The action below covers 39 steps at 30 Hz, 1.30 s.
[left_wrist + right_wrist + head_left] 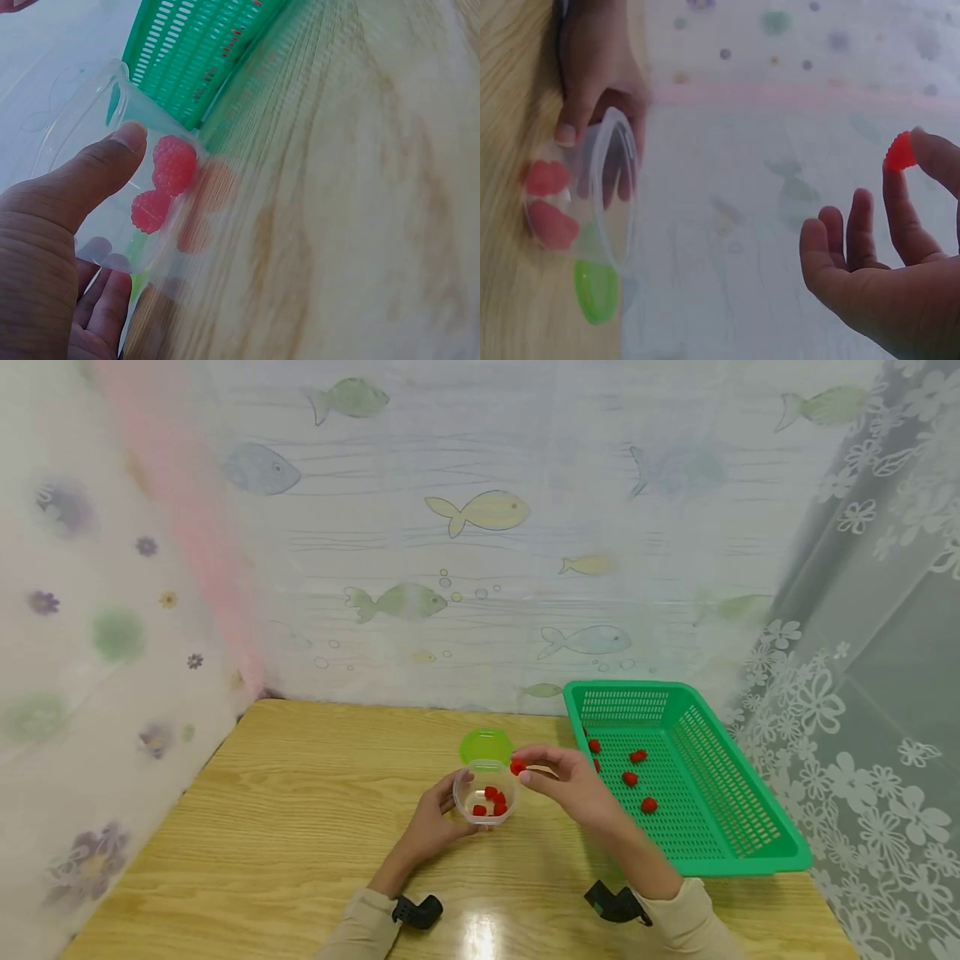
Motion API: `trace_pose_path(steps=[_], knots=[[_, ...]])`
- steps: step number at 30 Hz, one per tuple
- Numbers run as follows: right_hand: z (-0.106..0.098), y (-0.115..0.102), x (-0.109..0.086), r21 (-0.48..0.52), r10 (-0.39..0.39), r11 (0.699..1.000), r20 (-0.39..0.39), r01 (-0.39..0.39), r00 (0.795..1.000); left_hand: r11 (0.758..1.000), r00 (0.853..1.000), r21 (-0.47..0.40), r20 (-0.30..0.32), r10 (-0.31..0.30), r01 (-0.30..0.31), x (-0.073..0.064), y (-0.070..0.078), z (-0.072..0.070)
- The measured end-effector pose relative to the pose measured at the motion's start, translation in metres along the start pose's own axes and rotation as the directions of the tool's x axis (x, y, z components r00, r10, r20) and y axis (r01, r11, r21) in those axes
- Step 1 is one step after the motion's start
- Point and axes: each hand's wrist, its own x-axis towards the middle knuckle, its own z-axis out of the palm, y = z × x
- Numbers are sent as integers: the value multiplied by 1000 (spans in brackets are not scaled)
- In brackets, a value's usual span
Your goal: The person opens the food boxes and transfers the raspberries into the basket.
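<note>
A clear plastic tub (467, 814) with several red raspberries (499, 798) inside stands on the table. My left hand (433, 823) grips it from the left, thumb on the near side and fingers around the far side in the left wrist view. Between thumb and index finger, my right hand (573, 785) pinches one raspberry (901, 152) just right of the tub's rim; the other fingers are spread and loosely bent. Behind the tub lies a bright green lid (486, 745).
On the right stands a green slotted basket (738, 864) holding several more raspberries (648, 806). The wooden table (300, 793) runs back to a fish-printed curtain (480, 560). A lacy white curtain (862, 760) hangs beside the basket.
</note>
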Motion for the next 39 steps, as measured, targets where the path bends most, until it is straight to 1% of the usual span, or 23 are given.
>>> trace_pose_path(steps=[3, 8, 13, 18, 22, 26, 32, 35, 39], knots=[[-14, -8, -2, -6, 1, 1000, 7, -1, 1000, 1000, 1000, 14, -3, 6, -6, 0, 2, 1], [-38, -20, -4, -38, -31, 999, -4, 31, 1000, 1000, 1000, 20, -1, -1, 1, 1, 4, 1], [-61, -30, -5, -104, -38, 994, -44, 33, 998, 1000, 1000, 16, 0, -13, 13, 1, 4, 0], [-84, -37, -6, -155, -34, 988, -74, 22, 997, 1000, 1000, 26, -6, 2, -2, 1, 4, 1], [-100, -42, -6, -191, -42, 981, -87, 24, 995, 1000, 1000, 25, -7, -15, 15, 1, 4, 3], [-115, -45, -4, -221, -56, 975, -118, 28, 991, 999, 1000, 23, -11, -25, 25, 0, 4, 4], [-140, -39, -2, -217, -38, 976, -168, 0, 985, 999, 1000, 36, -9, -4, 5, -2, 2, 3], [-151, -29, 1, -200, -41, 980, -185, 3, 982, 999, 1000, 41, -6, 7, -6, -2, 2, 2], [-163, -14, 5, -229, -44, 973, -213, -6, 976, 999, 1000, 43, -11, -3, 4, -3, 3, 2]])
